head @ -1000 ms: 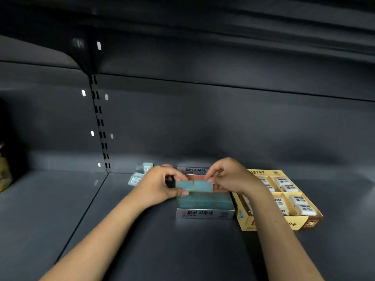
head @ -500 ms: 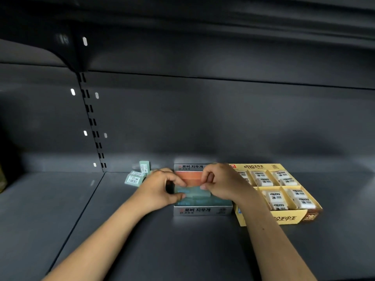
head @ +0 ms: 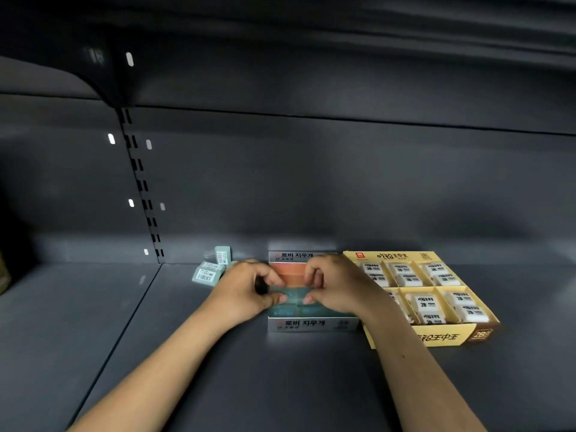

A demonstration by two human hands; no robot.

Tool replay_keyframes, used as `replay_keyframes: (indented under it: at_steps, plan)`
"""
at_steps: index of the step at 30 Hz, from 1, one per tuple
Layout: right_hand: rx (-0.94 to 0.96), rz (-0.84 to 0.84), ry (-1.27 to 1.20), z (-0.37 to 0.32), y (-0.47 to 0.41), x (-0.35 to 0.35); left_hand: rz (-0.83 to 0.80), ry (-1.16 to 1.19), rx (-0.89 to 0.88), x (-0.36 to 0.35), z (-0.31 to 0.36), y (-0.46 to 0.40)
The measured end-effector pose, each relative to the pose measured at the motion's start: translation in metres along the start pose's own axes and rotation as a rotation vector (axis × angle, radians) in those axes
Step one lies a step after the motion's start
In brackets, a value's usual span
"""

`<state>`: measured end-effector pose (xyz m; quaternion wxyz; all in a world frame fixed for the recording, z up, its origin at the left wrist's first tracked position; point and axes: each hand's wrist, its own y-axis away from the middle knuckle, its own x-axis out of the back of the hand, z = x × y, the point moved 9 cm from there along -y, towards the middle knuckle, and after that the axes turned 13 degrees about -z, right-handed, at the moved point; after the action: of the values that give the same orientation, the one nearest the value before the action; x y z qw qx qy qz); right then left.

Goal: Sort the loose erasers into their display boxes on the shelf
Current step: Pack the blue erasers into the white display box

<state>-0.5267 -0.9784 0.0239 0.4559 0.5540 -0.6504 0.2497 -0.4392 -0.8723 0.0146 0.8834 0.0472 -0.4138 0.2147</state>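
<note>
A grey display box [head: 311, 325] with Korean lettering stands on the dark shelf [head: 249, 385], holding teal erasers in front and orange ones [head: 291, 272] behind. Over it, my left hand [head: 246, 291] pinches a teal eraser [head: 288, 297], and my right hand [head: 336, 285] pinches a second teal eraser [head: 304, 296] beside it; both sit low in the box among the other teal ones. Several loose teal erasers [head: 207, 274] lie left of the box, one standing upright [head: 222, 255].
A yellow display box [head: 436, 338] with compartments of white wrapped erasers touches the grey box's right side. The shelf's back wall and a slotted upright [head: 140, 182] stand behind. A dim object [head: 3, 272] sits at the far left edge.
Both hands have lowered the two teal erasers from above the box down into its front part. The camera view shifted slightly.
</note>
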Motion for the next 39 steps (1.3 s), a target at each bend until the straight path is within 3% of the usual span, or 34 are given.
replay_keyframes:
  at_steps: [4, 7, 10, 12, 14, 16, 20, 25, 31, 39]
  plan:
    - [0.013, 0.002, 0.004, -0.004, 0.0, 0.0, -0.017, 0.012, -0.026, 0.003, 0.001, 0.001]
    - [0.049, 0.013, 0.028, -0.009, 0.002, 0.0, 0.107, 0.031, -0.02, 0.029, -0.006, 0.006]
    - [0.095, 0.082, 0.045, -0.017, 0.0, 0.006, 0.262, 0.036, 0.088, 0.069, -0.032, 0.016]
    - [0.126, 0.175, 0.043, -0.025, -0.002, 0.015, 0.282, -0.034, 0.223, 0.09, -0.064, 0.022]
    - [0.157, 0.215, 0.051, -0.037, -0.007, 0.022, 0.221, -0.17, 0.365, 0.102, -0.097, 0.029]
    - [0.176, 0.183, 0.055, -0.05, -0.017, 0.023, 0.139, -0.153, 0.427, 0.103, -0.117, 0.033]
    - [0.144, 0.078, 0.143, -0.07, -0.046, 0.013, 0.03, -0.04, 0.309, 0.089, -0.111, 0.029]
    - [0.083, -0.054, 0.404, -0.094, -0.077, -0.019, -0.005, -0.101, 0.236, 0.077, -0.1, 0.025]
    - [0.027, -0.015, 0.602, -0.111, -0.088, -0.031, 0.02, -0.088, 0.28, 0.077, -0.102, 0.027]
    - [0.029, -0.01, 0.596, -0.112, -0.088, -0.034, -0.078, -0.028, 0.309, 0.07, -0.105, 0.027]
